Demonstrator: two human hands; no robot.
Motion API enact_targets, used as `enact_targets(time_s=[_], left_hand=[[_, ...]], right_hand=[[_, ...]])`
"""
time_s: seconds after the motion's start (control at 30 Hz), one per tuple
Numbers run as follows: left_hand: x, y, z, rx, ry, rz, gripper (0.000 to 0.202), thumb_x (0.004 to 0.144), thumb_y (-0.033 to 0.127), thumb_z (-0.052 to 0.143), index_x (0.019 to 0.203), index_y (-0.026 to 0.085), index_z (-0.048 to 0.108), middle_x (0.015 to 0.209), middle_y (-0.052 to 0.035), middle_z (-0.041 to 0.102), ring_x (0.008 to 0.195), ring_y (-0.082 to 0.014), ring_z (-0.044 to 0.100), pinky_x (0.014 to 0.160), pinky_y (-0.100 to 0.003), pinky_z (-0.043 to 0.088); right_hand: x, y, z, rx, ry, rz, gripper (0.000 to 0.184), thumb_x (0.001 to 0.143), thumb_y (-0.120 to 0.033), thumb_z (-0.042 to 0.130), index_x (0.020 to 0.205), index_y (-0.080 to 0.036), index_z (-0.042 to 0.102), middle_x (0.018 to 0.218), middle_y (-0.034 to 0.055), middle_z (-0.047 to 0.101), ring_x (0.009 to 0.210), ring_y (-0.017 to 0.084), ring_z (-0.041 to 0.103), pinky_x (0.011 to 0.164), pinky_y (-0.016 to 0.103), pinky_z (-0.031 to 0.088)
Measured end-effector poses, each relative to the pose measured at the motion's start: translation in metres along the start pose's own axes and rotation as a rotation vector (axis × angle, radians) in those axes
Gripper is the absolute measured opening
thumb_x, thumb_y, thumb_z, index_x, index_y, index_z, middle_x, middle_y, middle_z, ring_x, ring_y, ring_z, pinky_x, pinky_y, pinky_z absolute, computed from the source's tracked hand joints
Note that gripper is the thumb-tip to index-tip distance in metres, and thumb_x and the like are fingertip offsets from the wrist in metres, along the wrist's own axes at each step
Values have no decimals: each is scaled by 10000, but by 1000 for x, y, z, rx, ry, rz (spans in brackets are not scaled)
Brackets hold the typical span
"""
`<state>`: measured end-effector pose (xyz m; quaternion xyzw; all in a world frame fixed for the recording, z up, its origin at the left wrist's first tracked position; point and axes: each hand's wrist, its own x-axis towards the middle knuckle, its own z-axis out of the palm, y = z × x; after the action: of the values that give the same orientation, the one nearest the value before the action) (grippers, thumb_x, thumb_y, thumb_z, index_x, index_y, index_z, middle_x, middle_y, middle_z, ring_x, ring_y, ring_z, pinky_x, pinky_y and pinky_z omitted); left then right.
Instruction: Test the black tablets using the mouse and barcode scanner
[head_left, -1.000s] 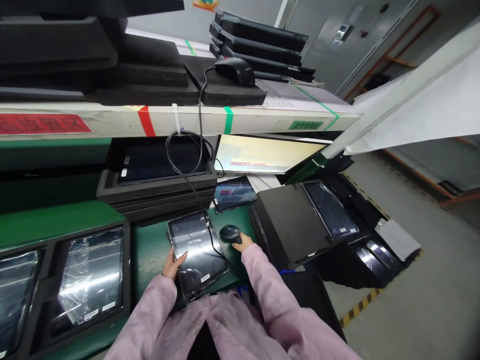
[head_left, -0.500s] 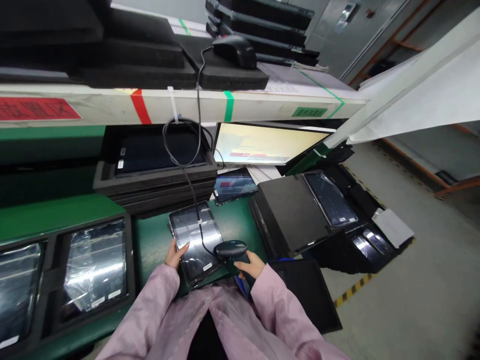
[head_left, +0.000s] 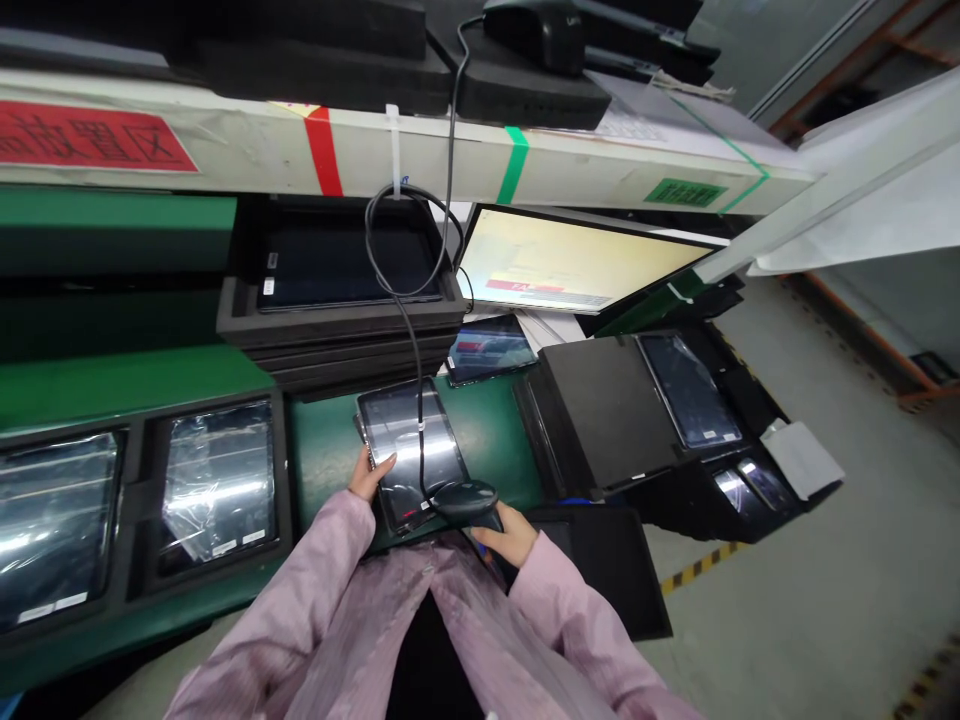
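Note:
A glossy black tablet-like screen panel (head_left: 397,425) lies tilted over the green bench, with a second edge showing beneath its left side. My left hand (head_left: 370,474) grips its left edge, thumb on top and the other fingers hidden below. A black handheld barcode scanner (head_left: 466,498) is in my right hand (head_left: 511,538), fingers wrapped around its handle. The scanner head hangs over the panel's lower right corner, where a red light shows beside a small white label. The scanner's black cable (head_left: 415,350) runs up across the panel to the shelf.
Foam trays with panels (head_left: 283,500) lie to the left, and more foam trays (head_left: 232,318) are stacked behind. A lit monitor (head_left: 577,262) stands under the white shelf beam (head_left: 592,165). Right are a black foam stack (head_left: 600,410) and another panel (head_left: 686,390). A tablet (head_left: 491,350) lies before the monitor.
The head view has shifted, so the bench and shelf sit higher and farther right. A red light now shows on the panel's lower corner. Both hands keep their holds.

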<state>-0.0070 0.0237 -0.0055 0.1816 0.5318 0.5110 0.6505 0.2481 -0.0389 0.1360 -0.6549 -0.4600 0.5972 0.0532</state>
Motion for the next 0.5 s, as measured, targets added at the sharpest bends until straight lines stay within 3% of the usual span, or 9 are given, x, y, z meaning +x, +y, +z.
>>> enact_targets(time_s=[0.23, 0.5], left_hand=[[0, -1, 0, -3, -6, 7, 714, 520, 350, 851, 1137, 187, 531, 1000, -63, 660, 945, -228, 633, 889, -348, 463], [1, -1, -1, 15, -16, -1, 733, 516, 363, 855, 1155, 194, 539, 992, -59, 654, 935, -225, 635, 856, -332, 474]], right_hand=[[-12, -18, 3, -98, 44, 7, 343, 755, -230, 586, 1073, -114, 531, 623, -7, 591, 498, 100, 571, 532, 190, 463], [-13, -21, 5, -124, 56, 25, 348, 741, -224, 593, 1066, -120, 530, 683, 6, 623, 496, 99, 577, 535, 184, 463]])
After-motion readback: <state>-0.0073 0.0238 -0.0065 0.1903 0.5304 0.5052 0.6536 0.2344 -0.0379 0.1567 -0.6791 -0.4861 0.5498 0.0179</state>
